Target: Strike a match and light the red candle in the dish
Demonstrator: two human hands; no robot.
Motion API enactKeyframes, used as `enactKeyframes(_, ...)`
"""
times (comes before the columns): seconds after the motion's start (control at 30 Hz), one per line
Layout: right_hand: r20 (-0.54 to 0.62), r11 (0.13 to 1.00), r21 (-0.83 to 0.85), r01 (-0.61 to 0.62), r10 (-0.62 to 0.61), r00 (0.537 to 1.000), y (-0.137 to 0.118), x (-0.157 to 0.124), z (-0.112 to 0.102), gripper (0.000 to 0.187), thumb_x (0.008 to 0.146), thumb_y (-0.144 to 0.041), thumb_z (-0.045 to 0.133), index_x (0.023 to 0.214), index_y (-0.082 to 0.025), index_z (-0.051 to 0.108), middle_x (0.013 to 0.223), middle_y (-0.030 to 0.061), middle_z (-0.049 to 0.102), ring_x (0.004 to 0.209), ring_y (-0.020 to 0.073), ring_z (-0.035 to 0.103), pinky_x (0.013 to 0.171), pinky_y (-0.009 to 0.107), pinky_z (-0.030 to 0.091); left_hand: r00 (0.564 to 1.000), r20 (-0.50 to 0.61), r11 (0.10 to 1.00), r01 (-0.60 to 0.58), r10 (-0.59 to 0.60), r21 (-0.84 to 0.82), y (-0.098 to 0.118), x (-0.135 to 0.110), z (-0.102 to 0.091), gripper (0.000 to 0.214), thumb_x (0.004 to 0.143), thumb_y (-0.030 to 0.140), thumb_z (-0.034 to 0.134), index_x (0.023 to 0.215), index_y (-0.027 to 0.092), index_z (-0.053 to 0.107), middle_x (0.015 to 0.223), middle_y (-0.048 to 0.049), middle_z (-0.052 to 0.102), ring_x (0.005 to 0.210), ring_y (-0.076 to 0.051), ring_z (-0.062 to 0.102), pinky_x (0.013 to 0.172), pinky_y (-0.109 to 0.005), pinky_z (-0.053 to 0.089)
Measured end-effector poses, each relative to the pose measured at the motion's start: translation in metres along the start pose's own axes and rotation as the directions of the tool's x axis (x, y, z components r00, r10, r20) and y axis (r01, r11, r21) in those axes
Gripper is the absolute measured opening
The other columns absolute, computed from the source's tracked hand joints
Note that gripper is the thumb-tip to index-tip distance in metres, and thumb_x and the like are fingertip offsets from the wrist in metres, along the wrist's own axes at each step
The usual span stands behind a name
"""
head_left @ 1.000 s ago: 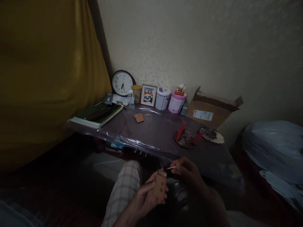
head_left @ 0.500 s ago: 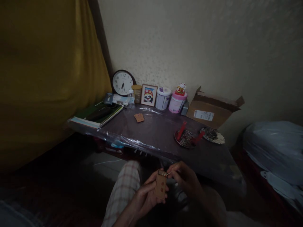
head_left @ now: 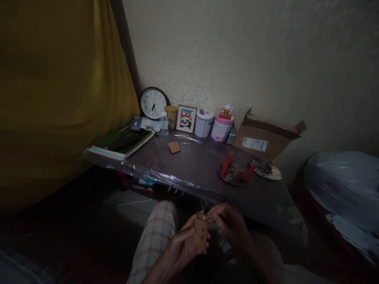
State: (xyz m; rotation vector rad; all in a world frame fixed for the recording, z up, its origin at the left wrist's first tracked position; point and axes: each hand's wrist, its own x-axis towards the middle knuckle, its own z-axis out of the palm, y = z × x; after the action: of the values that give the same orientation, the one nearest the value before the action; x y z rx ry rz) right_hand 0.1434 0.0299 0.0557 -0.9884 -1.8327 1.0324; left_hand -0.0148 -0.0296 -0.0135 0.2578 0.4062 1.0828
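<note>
My left hand (head_left: pixel 180 246) grips a small brown matchbox (head_left: pixel 200 232), held upright over my lap with its tray slid a little open at the top. My right hand (head_left: pixel 229 223) is pinched on a matchstick (head_left: pixel 209 217) whose tip is at the open end of the box. Both hands are just in front of the near edge of the dark table (head_left: pixel 192 165). On the table, to the right, two red candles (head_left: pixel 227 162) lean in a small dish (head_left: pixel 232 173).
A second matchbox (head_left: pixel 173 147) lies mid-table. Along the wall stand a clock (head_left: pixel 153 103), a framed picture (head_left: pixel 186 118), two tubs (head_left: pixel 203 123) and an open cardboard box (head_left: pixel 265 138). Books (head_left: pixel 121 144) lie at the left; a yellow curtain (head_left: pixel 59 90) hangs there. A plate of spent matches (head_left: pixel 265 169) sits by the dish.
My right hand has brought the matchstick from above and to the right of the matchbox down to its open top. My left hand holds the box in the same place.
</note>
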Motion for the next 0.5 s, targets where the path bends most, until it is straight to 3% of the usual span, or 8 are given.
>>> enactKeyframes(0.17, -0.099, 0.987, 0.142, -0.075, 0.090, 0.991, -0.005, -0.001, -0.006, 0.012, 0.085, -0.026, 0.059, 0.073, -0.022, 0.061, 0.076, 0.0004, 0.070, 0.077, 0.0152, 0.068, 0.070, 0.024, 0.053, 1.000, -0.001, 1.000, -0.005, 0.005, -0.010, 0.001, 0.000, -0.001, 0.054, 0.085, 0.027, 0.052, 0.137, 0.020, 0.037, 0.086, -0.0097, 0.073, 0.069, -0.018, 0.069, 0.060, -0.028, 0.048)
enactKeyframes(0.33, -0.241, 0.970, 0.154, -0.190, 0.224, 0.944, -0.009, -0.004, -0.010, 0.008, 0.080, -0.027, 0.067, 0.074, -0.022, 0.064, 0.079, -0.0013, 0.069, 0.077, 0.0140, 0.068, 0.073, 0.023, 0.053, 1.000, 0.002, 1.000, -0.007, 0.007, -0.025, 0.002, 0.001, 0.001, 0.057, 0.085, 0.028, 0.052, 0.139, 0.021, 0.035, 0.085, -0.0094, 0.073, 0.069, -0.017, 0.069, 0.061, -0.028, 0.049)
enactKeyframes(0.5, -0.209, 0.962, 0.203, -0.182, 0.224, 0.952, 0.003, -0.010, -0.007, 0.015, 0.080, -0.037, 0.067, 0.082, -0.022, 0.065, 0.082, 0.0021, 0.071, 0.077, 0.0185, 0.071, 0.073, 0.028, 0.055, 1.000, -0.005, 0.999, -0.015, 0.015, -0.033, 0.004, 0.001, 0.008, 0.060, 0.088, 0.027, 0.048, 0.143, 0.023, 0.026, 0.084, -0.0087, 0.073, 0.069, -0.017, 0.069, 0.061, -0.027, 0.048)
